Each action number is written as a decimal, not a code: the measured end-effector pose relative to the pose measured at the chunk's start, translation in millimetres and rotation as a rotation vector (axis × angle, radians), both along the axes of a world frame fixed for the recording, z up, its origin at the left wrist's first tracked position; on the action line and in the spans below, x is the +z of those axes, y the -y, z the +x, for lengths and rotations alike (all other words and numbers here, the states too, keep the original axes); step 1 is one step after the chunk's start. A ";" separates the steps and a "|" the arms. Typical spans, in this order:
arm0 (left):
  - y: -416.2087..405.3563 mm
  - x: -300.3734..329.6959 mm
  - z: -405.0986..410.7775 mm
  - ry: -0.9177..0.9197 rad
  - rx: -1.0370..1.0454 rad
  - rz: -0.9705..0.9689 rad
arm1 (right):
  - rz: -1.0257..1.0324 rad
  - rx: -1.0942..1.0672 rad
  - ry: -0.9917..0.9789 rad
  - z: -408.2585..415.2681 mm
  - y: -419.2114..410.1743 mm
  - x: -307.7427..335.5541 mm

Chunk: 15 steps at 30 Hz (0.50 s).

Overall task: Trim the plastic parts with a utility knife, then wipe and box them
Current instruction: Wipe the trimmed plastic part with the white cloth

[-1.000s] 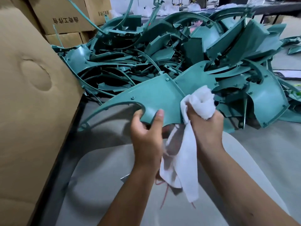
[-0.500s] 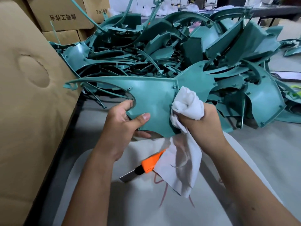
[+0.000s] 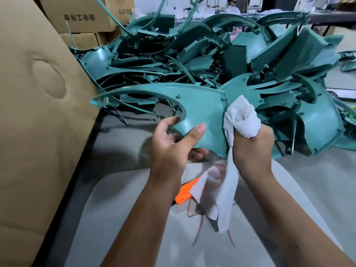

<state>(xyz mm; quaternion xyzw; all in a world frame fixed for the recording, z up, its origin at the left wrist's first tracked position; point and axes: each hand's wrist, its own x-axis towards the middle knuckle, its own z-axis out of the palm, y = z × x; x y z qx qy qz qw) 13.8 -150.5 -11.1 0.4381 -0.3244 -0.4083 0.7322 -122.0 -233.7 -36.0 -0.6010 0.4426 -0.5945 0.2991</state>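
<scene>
Since a second ago the teal plastic part (image 3: 200,116) has swung level, its thin arm now pointing at the cardboard box (image 3: 38,112), and the orange utility knife (image 3: 184,194) has come into view below. Left hand (image 3: 173,143) pinches the part's lower edge (thumb on top), while the right hand (image 3: 252,151) clenches a bunched white cloth (image 3: 240,118) against its right edge. Wiping should go best in firm strokes along the face, the left hand bracing the part.
</scene>
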 end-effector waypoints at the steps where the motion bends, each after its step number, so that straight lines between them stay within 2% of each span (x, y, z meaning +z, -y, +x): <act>1: 0.1 -0.3 -4.7 -0.020 -0.022 -0.027 | -0.004 -0.027 0.017 0.5 -1.6 0.3; 3: 0.1 -3.7 -11.5 0.064 -0.020 -0.059 | 0.026 -0.025 0.053 1.3 -2.2 -1.5; 7: 1.1 -13.4 -15.2 0.277 0.239 -0.007 | 0.083 0.122 0.090 5.5 -4.6 -0.3; 10: 2.2 -12.3 -7.4 0.303 0.316 -0.046 | 0.097 0.231 0.207 2.7 -7.0 5.5; 13: 2.5 -10.0 5.9 0.274 0.463 -0.081 | 0.141 0.229 0.383 -4.0 -5.0 8.1; 15: 2.0 -9.1 15.6 0.316 0.394 -0.095 | 0.158 0.215 0.439 -7.3 -1.6 7.3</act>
